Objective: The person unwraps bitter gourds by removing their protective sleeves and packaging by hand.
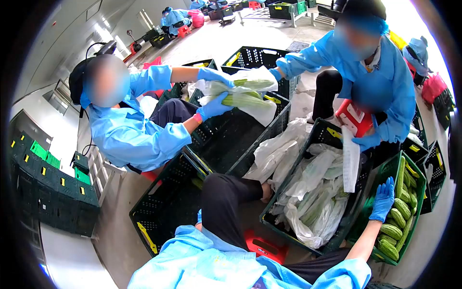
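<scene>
My right hand (383, 200), in a blue glove, has its fingers stretched out and holds nothing. It is at the left side of a green crate (374, 226), beside several long green gourds (400, 212) with bumpy skin. Only a sliver of my left hand (199, 216) shows behind my knee, near a dark crate (161, 209); its fingers are hidden. Between my legs sits a red scale (267, 250). A dark crate in front of me contains gourds in white plastic wrapping (313, 197).
At left, a co-worker (139, 111) holds wrapped gourds (248, 91) over a large dark crate (226, 132). Opposite, another co-worker (370, 82) touches that bundle and holds a white sheet (350, 159) near a red scale (353, 118). Stacked crates (48, 188) stand at far left.
</scene>
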A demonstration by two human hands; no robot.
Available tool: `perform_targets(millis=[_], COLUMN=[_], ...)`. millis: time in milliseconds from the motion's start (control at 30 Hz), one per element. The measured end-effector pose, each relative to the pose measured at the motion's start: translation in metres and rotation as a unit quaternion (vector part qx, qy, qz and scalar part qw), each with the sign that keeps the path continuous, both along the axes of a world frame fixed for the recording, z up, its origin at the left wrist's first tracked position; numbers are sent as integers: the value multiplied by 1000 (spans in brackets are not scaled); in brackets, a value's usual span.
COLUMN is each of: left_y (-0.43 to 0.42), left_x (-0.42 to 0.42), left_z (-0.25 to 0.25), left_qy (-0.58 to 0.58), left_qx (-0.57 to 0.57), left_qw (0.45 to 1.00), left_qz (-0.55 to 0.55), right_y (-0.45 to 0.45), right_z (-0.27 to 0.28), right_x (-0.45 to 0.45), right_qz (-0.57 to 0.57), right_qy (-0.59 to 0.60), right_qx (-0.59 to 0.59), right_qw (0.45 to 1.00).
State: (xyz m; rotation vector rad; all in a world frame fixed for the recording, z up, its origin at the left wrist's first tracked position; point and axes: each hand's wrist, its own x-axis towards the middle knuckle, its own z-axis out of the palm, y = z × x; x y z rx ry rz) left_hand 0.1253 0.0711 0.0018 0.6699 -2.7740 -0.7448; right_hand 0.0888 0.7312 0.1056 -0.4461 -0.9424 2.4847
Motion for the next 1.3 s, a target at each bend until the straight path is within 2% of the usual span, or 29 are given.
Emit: perform_targets(millis=[167, 267, 333, 367, 433, 500, 533, 567, 600, 700, 733, 767, 800, 867, 933, 1033, 1133, 1167, 1233, 1267, 1300], left_y=[-15, -29, -45, -51, -66, -81, -95, -100, -118, -179, -206, -184, -147, -73, -48, 41, 137, 158, 210, 225, 241], left_x=[6, 15, 25, 28, 30, 32, 34, 34, 37, 43, 45, 31, 15, -6, -27, -40, -22, -23, -3, 5, 10], left_z=[-1, -4, -4, -4, -4, -6, -6, -11, -15, -21, -32, 5, 59, 145, 174, 203, 175, 149, 110, 79, 57], left_qy=[-14, -24, -39, -47, -60, -76, -87, -103, -133, -240, 6, 82, 182, 193, 192, 136, -38, -113, -236, -180, -192], left_qx=[-8, -23, -40, -47, -56, -67, -78, -92, -127, -280, -103, 145, 363, 336, 287, 308, 362, 244, 62, -31, -64], left_qw=[1000, 999, 998, 997, 996, 994, 991, 989, 981, 927, 991, 978, 893, 913, 938, 927, 855, 835, 778, 709, 646], left_qz=[26, 35, 33, 32, 37, 46, 59, 58, 66, 62, 87, 129, 195, 131, 10, -166, -369, -480, -578, -681, -736], right_y=[-7, -31, -36, -46, -57, -60, -73, -86, -89, -105, -112, -117, -119, -117, -113, -106, -102, -101, -98, -96, -95], right_z=[5, 24, 23, 34, 37, 34, 44, 56, 59, 76, 79, 86, 90, 93, 91, 91, 90, 90, 88, 88, 89], right_x=[0, 1, 12, 16, 25, 34, 41, 48, 57, 85, 95, 105, 113, 124, 129, 131, 129, 129, 130, 132, 134], right_qz=[24, -6, 35, 34, 69, 152, 130, 108, 137, 131, 106, 101, 96, 90, 85, 73, 65, 69, 77, 87, 85], right_qy=[0, -38, -19, -17, -37, 13, -18, -48, -49, -110, -128, -123, -116, -103, -89, -115, -137, -134, -133, -128, -130], right_qx=[14, 48, 92, 55, 66, 65, 78, 90, 104, 130, 127, 121, 126, 136, 140, 153, 149, 148, 150, 135, 138], right_qw=[1000, 998, 995, 998, 995, 986, 988, 989, 984, 977, 978, 980, 980, 981, 982, 979, 977, 977, 977, 979, 978])
